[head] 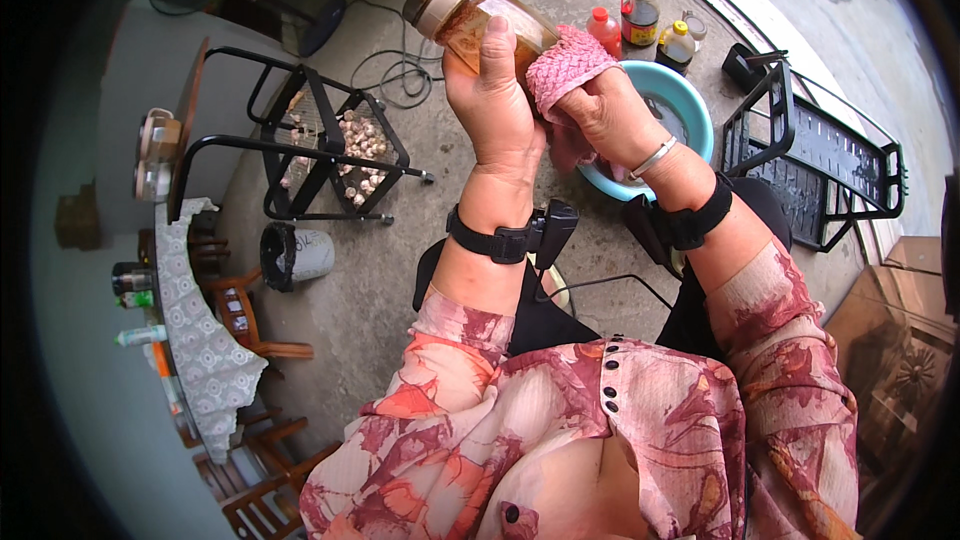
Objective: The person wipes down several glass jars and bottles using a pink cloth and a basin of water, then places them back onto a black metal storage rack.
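Note:
My left hand (491,101) is closed around a glass jar (472,34), its thumb lying along the side. The jar is tilted, its dark lid with a pale band pointing up and left, and brownish contents or residue show through the glass. In my right hand (615,116) is a pink textured cloth (574,64), pressed against the jar's bottom end. Part of the cloth hangs below the hand. Behind my right wrist, a turquoise basin (701,116) on the concrete floor contains water.
Several bottles, among them a dark sauce bottle (640,11), stand beyond the basin. A wet black rack (825,157) stands right. On the left are a black trolley (300,142) with garlic bulbs (364,139), a lined bin (307,253) and a cloth-covered table (199,315).

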`<state>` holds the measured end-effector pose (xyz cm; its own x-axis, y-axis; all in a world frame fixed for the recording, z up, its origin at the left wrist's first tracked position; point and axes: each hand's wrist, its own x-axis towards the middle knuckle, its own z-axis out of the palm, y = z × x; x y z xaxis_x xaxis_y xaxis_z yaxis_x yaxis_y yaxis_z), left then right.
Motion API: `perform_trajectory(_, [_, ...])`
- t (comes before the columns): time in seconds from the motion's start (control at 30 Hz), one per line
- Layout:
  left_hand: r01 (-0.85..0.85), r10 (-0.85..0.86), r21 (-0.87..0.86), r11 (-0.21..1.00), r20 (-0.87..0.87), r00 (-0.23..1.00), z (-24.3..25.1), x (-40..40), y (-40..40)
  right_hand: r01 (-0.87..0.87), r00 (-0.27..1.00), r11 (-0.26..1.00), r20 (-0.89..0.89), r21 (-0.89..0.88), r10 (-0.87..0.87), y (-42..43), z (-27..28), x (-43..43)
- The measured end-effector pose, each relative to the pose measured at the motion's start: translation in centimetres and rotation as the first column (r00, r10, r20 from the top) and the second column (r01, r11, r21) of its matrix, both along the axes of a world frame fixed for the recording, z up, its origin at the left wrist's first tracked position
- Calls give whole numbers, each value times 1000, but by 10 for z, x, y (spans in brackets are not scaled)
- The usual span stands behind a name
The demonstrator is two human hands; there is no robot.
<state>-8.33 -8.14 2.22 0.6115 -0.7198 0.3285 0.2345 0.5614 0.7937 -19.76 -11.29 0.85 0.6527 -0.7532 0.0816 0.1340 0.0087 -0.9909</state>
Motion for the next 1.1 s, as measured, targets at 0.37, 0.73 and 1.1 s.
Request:
perform_trajectory(0.37, [50,-49,31,998,-36,998,17,7,9,-115,990,992,78,-47,118,2,13,-20])
perform_trajectory(0.73, [0,4,-64,998,64,998,10,-2,1,117,951,988,297,-100,-83,4,5,0])
perform_trajectory(1.1, [44,-45,26,999,12,999,16,5,6,48,985,997,165,-60,-38,7,14,-10])
